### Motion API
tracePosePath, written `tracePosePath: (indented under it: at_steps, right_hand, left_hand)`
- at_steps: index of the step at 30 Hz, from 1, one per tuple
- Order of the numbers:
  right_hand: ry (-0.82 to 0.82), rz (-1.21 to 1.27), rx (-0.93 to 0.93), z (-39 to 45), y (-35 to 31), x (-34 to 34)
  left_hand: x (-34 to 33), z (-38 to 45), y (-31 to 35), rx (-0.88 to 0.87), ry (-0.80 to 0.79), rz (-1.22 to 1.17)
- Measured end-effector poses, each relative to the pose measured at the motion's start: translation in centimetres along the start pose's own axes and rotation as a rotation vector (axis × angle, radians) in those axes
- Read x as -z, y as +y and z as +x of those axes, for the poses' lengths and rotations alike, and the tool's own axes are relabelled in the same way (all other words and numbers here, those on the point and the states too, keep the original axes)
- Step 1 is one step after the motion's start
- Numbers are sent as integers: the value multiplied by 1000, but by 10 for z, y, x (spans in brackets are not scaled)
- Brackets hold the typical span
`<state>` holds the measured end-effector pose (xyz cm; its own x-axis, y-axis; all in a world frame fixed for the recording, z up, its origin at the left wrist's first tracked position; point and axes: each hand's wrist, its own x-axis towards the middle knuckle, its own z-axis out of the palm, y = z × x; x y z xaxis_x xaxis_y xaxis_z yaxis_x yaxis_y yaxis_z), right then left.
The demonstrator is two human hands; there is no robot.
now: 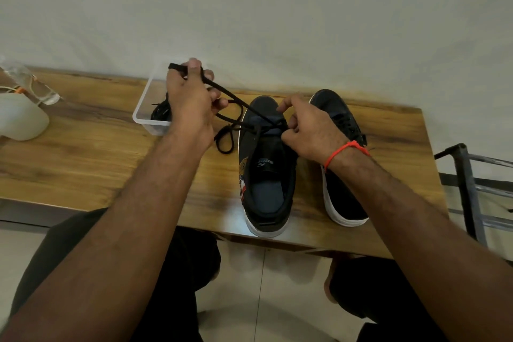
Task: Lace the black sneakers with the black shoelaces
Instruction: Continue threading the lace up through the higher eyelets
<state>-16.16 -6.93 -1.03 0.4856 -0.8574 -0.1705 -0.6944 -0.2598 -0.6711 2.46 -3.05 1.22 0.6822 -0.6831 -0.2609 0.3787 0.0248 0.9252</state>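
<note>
Two black sneakers with white soles stand side by side on the wooden table [83, 153], toes pointing away from me. The left sneaker [268, 172] has a black shoelace [236, 100] running through its front eyelets. My left hand [191, 103] grips that lace, lifted up and to the left, with a loop hanging down beside the shoe. My right hand [311, 128] pinches the lace at the eyelets on the shoe's right side. The right sneaker [340, 119] lies partly hidden behind my right wrist and shows lacing on its front.
A clear plastic box [147, 116] with another black lace inside stands behind my left hand. A white object [19, 119] and a clear bottle [30, 83] lie at the table's far left. A metal frame [472, 189] stands to the right of the table.
</note>
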Motion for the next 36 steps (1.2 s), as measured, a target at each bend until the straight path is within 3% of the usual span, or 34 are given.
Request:
tracePosePath:
  at_steps: [3, 6, 11, 14, 17, 22, 27, 29, 32, 36]
  right_hand:
    - [-32, -131, 113, -1, 1, -8]
    - [35, -185, 121, -2, 3, -15]
    - [177, -158, 153, 0, 1, -12]
    - [91, -184, 107, 0, 2, -12]
    - [31, -193, 28, -1, 6, -17]
    - [21, -209, 121, -1, 7, -20]
    - [146, -235, 189, 0, 9, -22]
    - [215, -228, 207, 2, 8, -17]
    - [307, -16, 209, 2, 3, -7]
    - [388, 342, 261, 0, -9, -1]
  left_hand:
    - [-5, -8, -2, 103, -95, -56]
    - [-10, -15, -4, 131, -170, -52]
    - [-5, -13, -3, 96, -155, 188]
    - [-5, -14, -6, 113, -190, 222]
    - [-7, -15, -4, 115, -274, 90]
    - [-8, -20, 7, 170, -565, -284]
    - [-7, -19, 3, 177, -584, -296]
    - [-6, -15, 1, 164, -506, -151]
    - [-5, -13, -4, 139, -388, 342]
    - [-6, -19, -14, -23, -536, 852]
